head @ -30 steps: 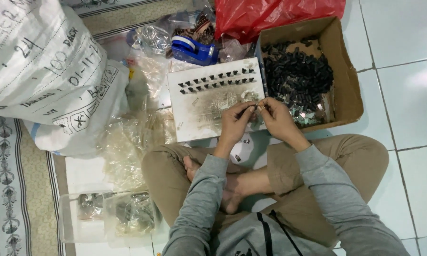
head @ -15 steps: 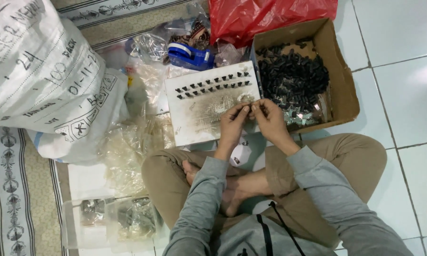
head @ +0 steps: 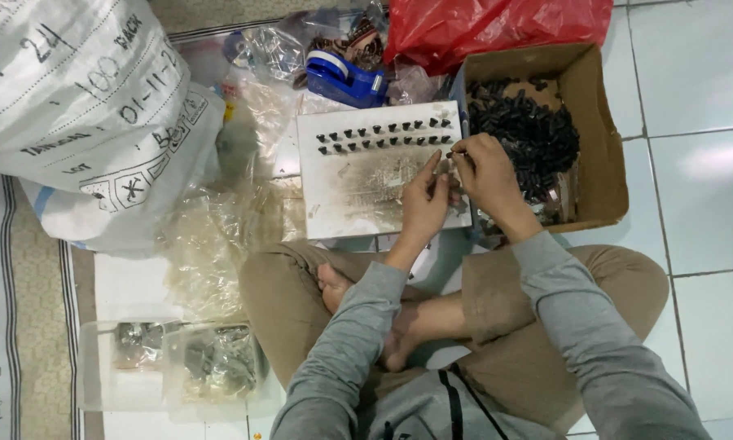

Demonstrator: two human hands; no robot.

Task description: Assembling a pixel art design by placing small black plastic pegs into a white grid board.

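left hand (head: 425,195) fingers together on white board (head: 334,208) | right hand (head: 487,173) pinching small black piece (head: 451,152) (tiny) | risk: piece slips from the pinch, scattering the board's standing rows

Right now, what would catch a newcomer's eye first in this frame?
Both hands meet at the right edge of a white board studded with two rows of small black pieces: left hand, right hand. Right of it, a cardboard box holds a black heap; a red bag lies behind.

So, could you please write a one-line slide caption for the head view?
Seated cross-legged, both hands, left hand and right hand, meet at a white pegboard beside a cardboard box of small black parts.
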